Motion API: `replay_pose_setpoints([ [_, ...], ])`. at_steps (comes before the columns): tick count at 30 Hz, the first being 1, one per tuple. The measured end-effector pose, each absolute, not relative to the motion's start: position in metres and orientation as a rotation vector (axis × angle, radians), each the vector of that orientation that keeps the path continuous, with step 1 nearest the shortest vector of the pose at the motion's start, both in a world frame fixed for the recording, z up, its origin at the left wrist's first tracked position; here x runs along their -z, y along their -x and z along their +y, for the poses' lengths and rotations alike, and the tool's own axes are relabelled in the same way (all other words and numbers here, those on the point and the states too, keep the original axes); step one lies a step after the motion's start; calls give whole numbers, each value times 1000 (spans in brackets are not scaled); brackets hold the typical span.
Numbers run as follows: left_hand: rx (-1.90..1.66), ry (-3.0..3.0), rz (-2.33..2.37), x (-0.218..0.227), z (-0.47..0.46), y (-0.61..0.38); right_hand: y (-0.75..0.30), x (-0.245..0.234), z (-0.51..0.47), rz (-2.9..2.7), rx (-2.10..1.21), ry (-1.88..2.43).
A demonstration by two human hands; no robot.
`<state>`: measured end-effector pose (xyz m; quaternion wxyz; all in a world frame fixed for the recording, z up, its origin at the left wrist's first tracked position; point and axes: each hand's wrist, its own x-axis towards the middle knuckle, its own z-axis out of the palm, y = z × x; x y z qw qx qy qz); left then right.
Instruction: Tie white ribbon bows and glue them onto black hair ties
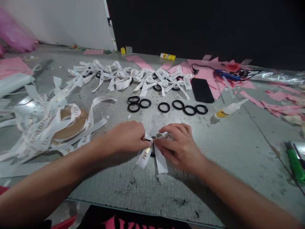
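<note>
Nearer than our left hand (126, 137) and right hand (181, 149), pinched together on a small white ribbon bow (145, 156), we find the grey textured tabletop (238, 143) bare, open rightward to the green plastic tool (295, 165). Leftward a tangle of white printed ribbon (40, 130) over a brown cardboard spool (72, 125) blocks passage; ahead stand a row of thin black rings (133, 103) and a white glue bottle with yellow label (227, 110).

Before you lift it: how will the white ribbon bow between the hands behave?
Probably floppy: the white printed ribbon bow has tails lying limp on the grey table. Likely light, being thin strip; flat, unlikely to roll.
</note>
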<state>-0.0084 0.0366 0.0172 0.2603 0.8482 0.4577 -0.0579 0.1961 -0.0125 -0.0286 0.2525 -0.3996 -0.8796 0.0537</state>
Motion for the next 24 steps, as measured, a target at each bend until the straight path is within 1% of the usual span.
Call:
replay_pose_setpoints([
  [10, -1, -2338, 1382, -6, 22, 4, -197, 33, -12, -2398, -162, 1120],
  [18, 54, -2201, 1488, -7, 20, -4, -194, 32, -13, -2314, -174, 1111],
  [21, -42, -2257, 1453, -9, 19, -3, -194, 29, -13, -2186, -140, 1165],
  [24, -226, -2340, 1407, -10, 17, -2, -196, 27, -13, -2068, -95, 1202],
])
